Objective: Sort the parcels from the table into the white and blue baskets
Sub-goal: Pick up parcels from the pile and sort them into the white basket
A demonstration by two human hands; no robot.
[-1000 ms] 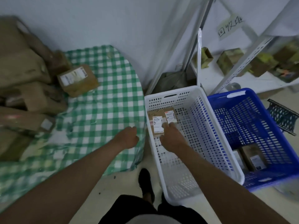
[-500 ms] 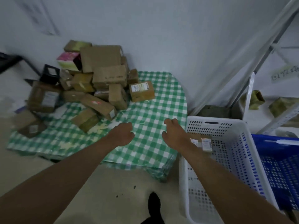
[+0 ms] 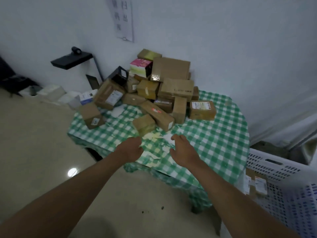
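- Bare forearms reach forward from the bottom edge over the pale floor toward the table.
- Left hand [image 3: 131,149] hovers above the near edge of the green-and-white checked tablecloth [image 3: 214,143], fingers curled loosely inward and holding nothing.
- Right hand [image 3: 182,150] hovers just beside it, fingers bent and slightly spread, also holding nothing.
- Scraps of pale torn paper [image 3: 154,148] lie on the cloth between and under the hands.
- White perforated plastic basket [image 3: 274,170] stands on the floor at the right, with a small brown labelled parcel [image 3: 256,184] inside it.
- Pile of brown cardboard parcels [image 3: 154,93] sits at the far side of the table against the wall; a pink-and-green box [image 3: 139,67] rests near its top.
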